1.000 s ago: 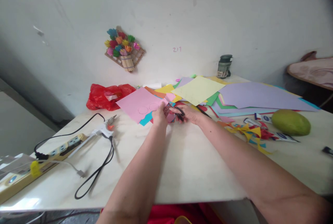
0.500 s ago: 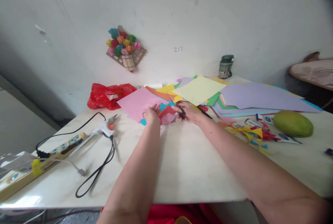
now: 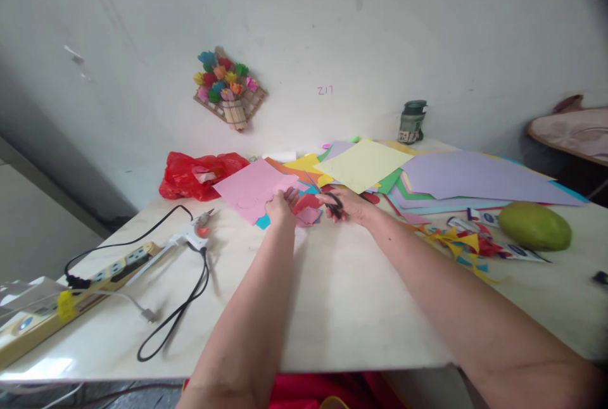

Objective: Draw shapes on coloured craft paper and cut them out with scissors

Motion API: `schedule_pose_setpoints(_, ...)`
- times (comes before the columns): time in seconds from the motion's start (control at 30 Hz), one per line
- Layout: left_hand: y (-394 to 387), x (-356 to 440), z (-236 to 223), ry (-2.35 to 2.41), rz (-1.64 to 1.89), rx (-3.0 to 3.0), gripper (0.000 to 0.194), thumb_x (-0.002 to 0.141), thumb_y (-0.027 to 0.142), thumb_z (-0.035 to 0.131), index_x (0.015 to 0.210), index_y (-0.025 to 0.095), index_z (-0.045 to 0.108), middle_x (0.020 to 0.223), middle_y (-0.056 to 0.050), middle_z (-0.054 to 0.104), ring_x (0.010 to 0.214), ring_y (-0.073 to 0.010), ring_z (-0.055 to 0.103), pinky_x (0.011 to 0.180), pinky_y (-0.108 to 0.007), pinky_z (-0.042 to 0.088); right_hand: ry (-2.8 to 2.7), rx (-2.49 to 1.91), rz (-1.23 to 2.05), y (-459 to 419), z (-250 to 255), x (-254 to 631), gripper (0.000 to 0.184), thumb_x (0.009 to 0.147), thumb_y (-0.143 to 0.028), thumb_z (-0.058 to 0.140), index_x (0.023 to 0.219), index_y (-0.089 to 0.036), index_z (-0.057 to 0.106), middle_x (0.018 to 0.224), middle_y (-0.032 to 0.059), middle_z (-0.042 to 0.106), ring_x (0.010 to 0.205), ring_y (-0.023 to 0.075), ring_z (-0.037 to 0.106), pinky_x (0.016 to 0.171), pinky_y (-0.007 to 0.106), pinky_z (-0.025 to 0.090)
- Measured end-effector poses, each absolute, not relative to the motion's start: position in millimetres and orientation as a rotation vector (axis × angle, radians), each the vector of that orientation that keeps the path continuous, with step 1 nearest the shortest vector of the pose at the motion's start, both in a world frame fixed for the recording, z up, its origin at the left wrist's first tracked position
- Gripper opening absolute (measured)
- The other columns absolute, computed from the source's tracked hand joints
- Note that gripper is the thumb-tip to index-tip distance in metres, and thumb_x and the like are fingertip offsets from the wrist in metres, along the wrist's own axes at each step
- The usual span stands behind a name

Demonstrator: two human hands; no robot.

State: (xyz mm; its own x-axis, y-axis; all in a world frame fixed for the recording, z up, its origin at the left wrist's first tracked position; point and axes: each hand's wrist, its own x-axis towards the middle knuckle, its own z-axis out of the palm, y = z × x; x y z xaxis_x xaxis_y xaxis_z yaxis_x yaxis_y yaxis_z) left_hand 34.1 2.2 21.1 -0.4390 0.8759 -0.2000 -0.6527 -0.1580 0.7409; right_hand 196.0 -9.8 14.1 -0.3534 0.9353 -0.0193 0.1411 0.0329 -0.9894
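My left hand (image 3: 284,204) is closed on the lower right part of a pink sheet of paper (image 3: 249,187); some of its fingers are hidden from me. Faint curved lines show on that sheet. My right hand (image 3: 351,206) grips the black handles of a pair of scissors (image 3: 335,204), whose thin blades point up and left toward the pink paper. Between and beneath the hands lie pink offcuts (image 3: 308,216), plus red and blue pieces of paper. Exactly where the blades meet the paper is too small to tell.
Behind are a pale yellow sheet (image 3: 365,165), lilac sheets (image 3: 475,173) and a red plastic bag (image 3: 178,176). At right lie a green fruit (image 3: 535,225), tubes and yellow scraps (image 3: 458,241). A glue gun (image 3: 192,232), its cable and a power strip (image 3: 118,266) occupy the left.
My right hand has shifted slightly to the right with the scissors, away from my left hand. My left hand has moved slightly up and right, its fingers more stretched over the pink paper.
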Motion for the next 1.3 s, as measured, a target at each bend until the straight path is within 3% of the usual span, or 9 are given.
schedule_pose_setpoints(0.43,-5.2,51.4,19.4,1.014,1.772,0.361,0.008,0.075,0.007,0.056,0.069,0.011,0.055,0.065,-0.004,0.061,0.056,-0.0136,0.063,0.061,-0.026,0.052,-1.664,-1.110,1.490,-15.8,17.9,194.8,0.047,0.068,-0.061,0.060,0.080,-0.015,0.056,0.053,0.0014,0.061,0.037,0.0086,0.051,0.028,0.017,0.025)
schedule_pose_setpoints(1.3,-8.0,58.1,14.9,0.895,1.696,0.483,0.008,0.070,0.005,0.058,0.066,0.011,0.054,0.058,-0.003,0.061,0.052,-0.0136,0.062,0.059,-0.025,0.051,-1.531,-1.058,1.454,-20.8,13.2,181.2,0.044,0.070,-0.060,0.058,0.067,-0.017,0.050,0.049,-0.0012,0.054,0.036,0.0069,0.046,0.030,0.018,0.022)
